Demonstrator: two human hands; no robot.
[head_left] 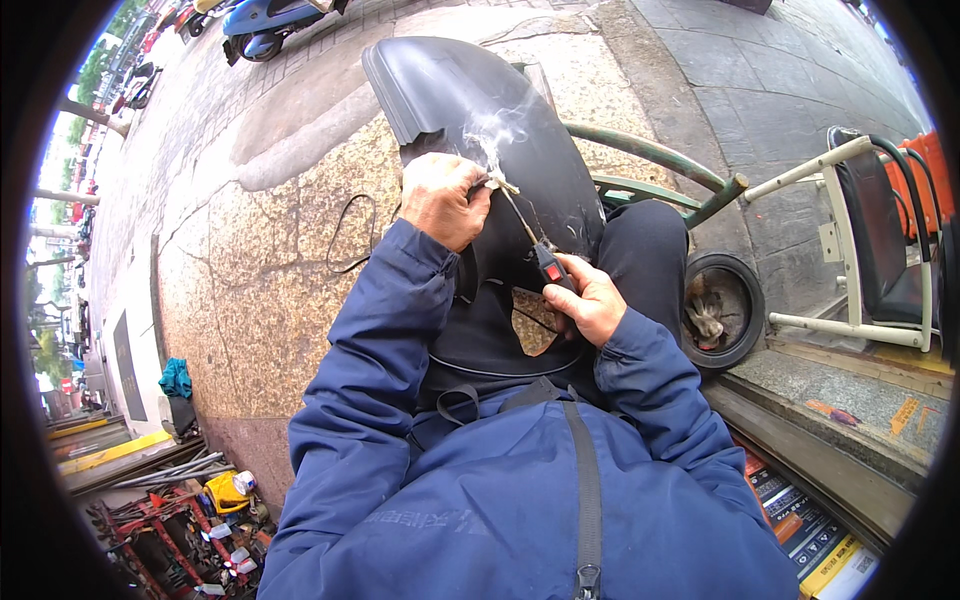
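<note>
A curved black plastic panel lies across my legs, with white smoke rising from it. My right hand grips a heating tool with a dark handle, red switch and long thin metal shaft, angled up toward the smoking spot. My left hand is closed at the panel's left side, pinching a small piece beside the tool's tip; what exactly the piece is, I cannot make out. A thin black cord lies on the ground to the left.
A green metal frame stands behind my knee. At right are a tire and a metal-framed chair. Scooters stand at the top left. Red tool racks and a teal cloth lie at lower left.
</note>
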